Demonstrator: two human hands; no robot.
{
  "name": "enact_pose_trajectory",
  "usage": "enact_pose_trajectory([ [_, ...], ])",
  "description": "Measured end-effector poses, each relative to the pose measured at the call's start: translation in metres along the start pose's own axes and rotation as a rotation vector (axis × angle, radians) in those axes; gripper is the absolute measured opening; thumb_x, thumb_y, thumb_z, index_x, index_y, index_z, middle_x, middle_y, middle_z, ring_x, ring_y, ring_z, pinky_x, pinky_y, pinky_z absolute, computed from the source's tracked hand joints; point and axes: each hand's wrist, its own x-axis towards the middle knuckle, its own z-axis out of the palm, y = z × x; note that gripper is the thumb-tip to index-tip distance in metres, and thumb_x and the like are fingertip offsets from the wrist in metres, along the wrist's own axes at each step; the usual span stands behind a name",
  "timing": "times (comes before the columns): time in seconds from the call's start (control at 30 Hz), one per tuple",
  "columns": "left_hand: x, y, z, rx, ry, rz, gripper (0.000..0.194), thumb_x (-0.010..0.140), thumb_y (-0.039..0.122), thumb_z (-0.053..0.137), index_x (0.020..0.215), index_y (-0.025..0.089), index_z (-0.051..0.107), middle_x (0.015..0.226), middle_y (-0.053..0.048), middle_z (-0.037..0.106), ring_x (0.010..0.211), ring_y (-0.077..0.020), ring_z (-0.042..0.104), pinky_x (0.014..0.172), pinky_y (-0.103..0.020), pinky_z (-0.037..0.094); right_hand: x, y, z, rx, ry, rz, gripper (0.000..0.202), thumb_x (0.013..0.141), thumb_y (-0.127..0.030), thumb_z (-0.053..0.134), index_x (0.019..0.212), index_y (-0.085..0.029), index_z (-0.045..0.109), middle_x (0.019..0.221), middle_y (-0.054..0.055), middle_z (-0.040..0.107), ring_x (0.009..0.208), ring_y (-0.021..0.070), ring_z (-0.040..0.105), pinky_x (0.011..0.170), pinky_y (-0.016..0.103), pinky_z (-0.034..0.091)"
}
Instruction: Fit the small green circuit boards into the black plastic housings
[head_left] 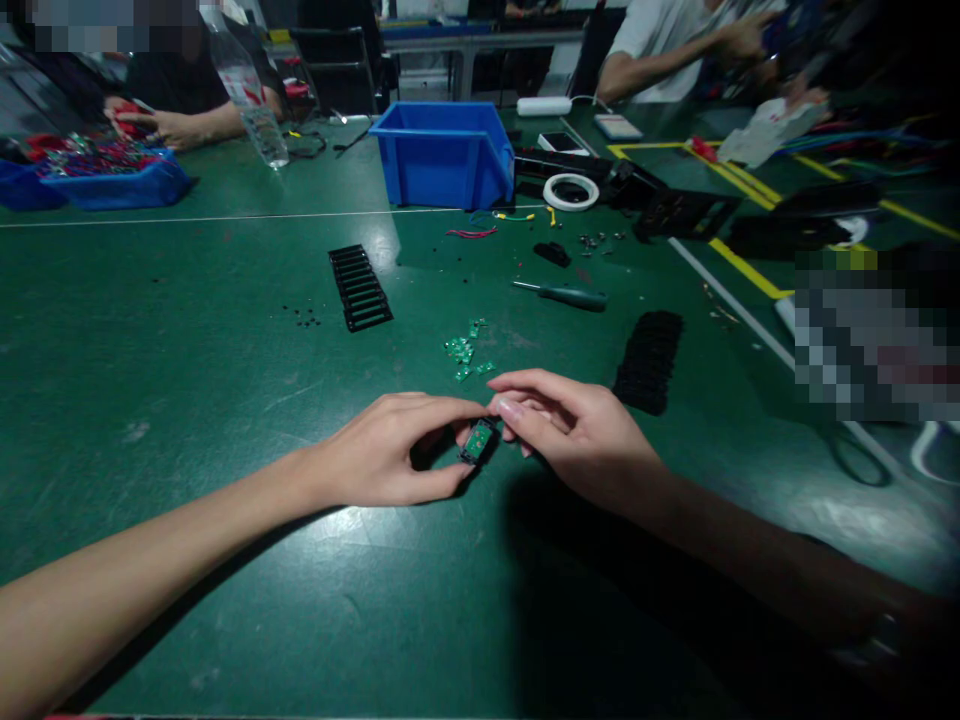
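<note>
Between the thumb and fingers of my left hand (386, 445) is a small black casing with a green circuit board (478, 440) in it. It is tilted, close above the table. My right hand (581, 430) is at the casing's upper right side, its thumb and fingertips pinched together. Whatever they may hold is too small or hidden to make out. Just beyond my fingers lies a loose group of small green circuit boards (460, 350). A black slotted strip of frames (360, 288) lies farther left, and a stack of black parts (651, 360) sits right of my right hand.
A dark-handled screwdriver (574, 297) lies beyond the boards, with tiny screws (600, 240) and wires (472, 233) behind it. Farther back are a blue bin (442, 160), a white tape roll (571, 192) and a plastic bottle (251, 100). Other people sit across the green table (187, 350).
</note>
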Motion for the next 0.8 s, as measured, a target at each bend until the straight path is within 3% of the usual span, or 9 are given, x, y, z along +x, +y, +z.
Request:
enact_pose_trajectory([
  [0.2,-0.0011,-0.0018,0.0002,-0.063,0.004,0.039,0.048,0.086,0.024,0.066,0.133,0.018,0.056,0.092,-0.003,0.071,0.077,-0.0141,0.065,0.073,-0.025,0.051,-0.0016,-0.0027,0.0073,0.305,-0.105,0.116,0.023,0.093,-0.03,0.062,0.112,-0.017,0.064,0.086,0.006,0.075,0.067,0.0165,0.071,0.058,0.027,0.06],
  [0.67,0.0022,0.0004,-0.0027,-0.092,-0.051,0.071,0.035,0.085,0.017,0.062,0.12,0.017,0.064,0.09,-0.004,0.069,0.079,-0.0151,0.063,0.074,-0.027,0.048,-0.0041,-0.0056,0.0091,0.51,-0.182,0.263,0.032,0.087,-0.03,0.07,0.113,-0.013,0.063,0.087,0.007,0.074,0.066,0.0139,0.068,0.06,0.025,0.057],
  [0.8,0.0028,-0.0012,-0.002,-0.133,-0.025,0.072,0.036,0.085,0.017,0.063,0.121,0.017,0.065,0.088,-0.003,0.069,0.071,-0.0124,0.061,0.07,-0.025,0.047,-0.0029,-0.0051,0.008,0.534,-0.187,0.314,0.034,0.087,-0.034,0.073,0.113,-0.014,0.064,0.088,0.006,0.073,0.066,0.0127,0.067,0.061,0.024,0.055],
])
